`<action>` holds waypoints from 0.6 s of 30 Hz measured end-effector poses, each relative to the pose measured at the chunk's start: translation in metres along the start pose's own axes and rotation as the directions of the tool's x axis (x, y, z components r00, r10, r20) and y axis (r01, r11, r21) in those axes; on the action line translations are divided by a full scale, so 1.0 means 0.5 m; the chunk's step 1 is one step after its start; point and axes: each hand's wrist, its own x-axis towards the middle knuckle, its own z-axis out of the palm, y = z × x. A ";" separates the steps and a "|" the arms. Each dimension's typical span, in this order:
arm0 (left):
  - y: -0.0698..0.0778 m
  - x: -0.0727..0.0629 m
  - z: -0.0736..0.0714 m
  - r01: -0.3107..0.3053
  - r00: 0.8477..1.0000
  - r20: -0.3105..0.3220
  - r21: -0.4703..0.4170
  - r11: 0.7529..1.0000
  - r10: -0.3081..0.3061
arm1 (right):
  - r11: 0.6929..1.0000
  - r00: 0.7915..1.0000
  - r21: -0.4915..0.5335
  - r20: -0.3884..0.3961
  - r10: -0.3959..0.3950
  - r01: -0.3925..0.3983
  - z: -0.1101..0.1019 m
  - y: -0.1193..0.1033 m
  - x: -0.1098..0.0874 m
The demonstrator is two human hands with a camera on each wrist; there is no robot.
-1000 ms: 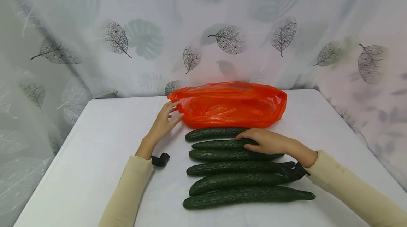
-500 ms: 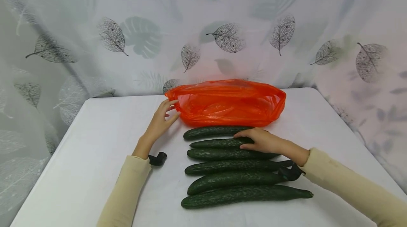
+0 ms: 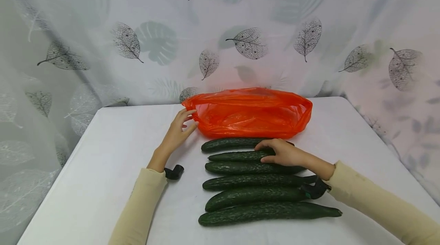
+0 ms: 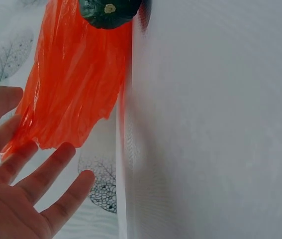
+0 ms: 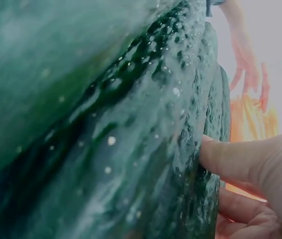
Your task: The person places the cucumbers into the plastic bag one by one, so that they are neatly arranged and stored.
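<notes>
Several long dark green cucumbers lie side by side across the table. My right hand (image 3: 283, 153) has its thumb and fingers bent around the second cucumber (image 3: 237, 156) from the back, which lies on the table. In the right wrist view the thumb (image 5: 230, 154) presses against green skin, with nearer cucumbers covering much of the frame. An orange-red plastic bag (image 3: 251, 123) lies behind the row, its mouth gaping toward me. At the bag's left edge is my left hand (image 3: 178, 128), fingers spread; whether they touch the plastic I cannot tell.
The backmost cucumber (image 3: 227, 144) lies right in front of the bag. Nearer me are other cucumbers, the front one (image 3: 268, 213) reaching farthest right. A white cloth covers the table (image 3: 99, 161). A leaf-patterned curtain (image 3: 220, 27) hangs behind it.
Both hands stay nearly where they were, the left by the bag and the right at the second cucumber. The head view shifts slightly; bag and cucumbers keep their places.
</notes>
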 end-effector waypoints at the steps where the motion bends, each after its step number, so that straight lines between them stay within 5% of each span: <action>1: 0.001 0.001 0.001 -0.002 1.000 0.000 -0.003 1.000 0.002 | 1.000 1.000 0.011 -0.008 0.011 -0.011 0.000 0.000 0.001; 18: 0.003 -0.002 0.005 0.014 1.000 0.014 -0.016 1.000 -0.014 | 0.994 0.997 0.104 -0.069 0.026 -0.019 0.005 0.003 -0.001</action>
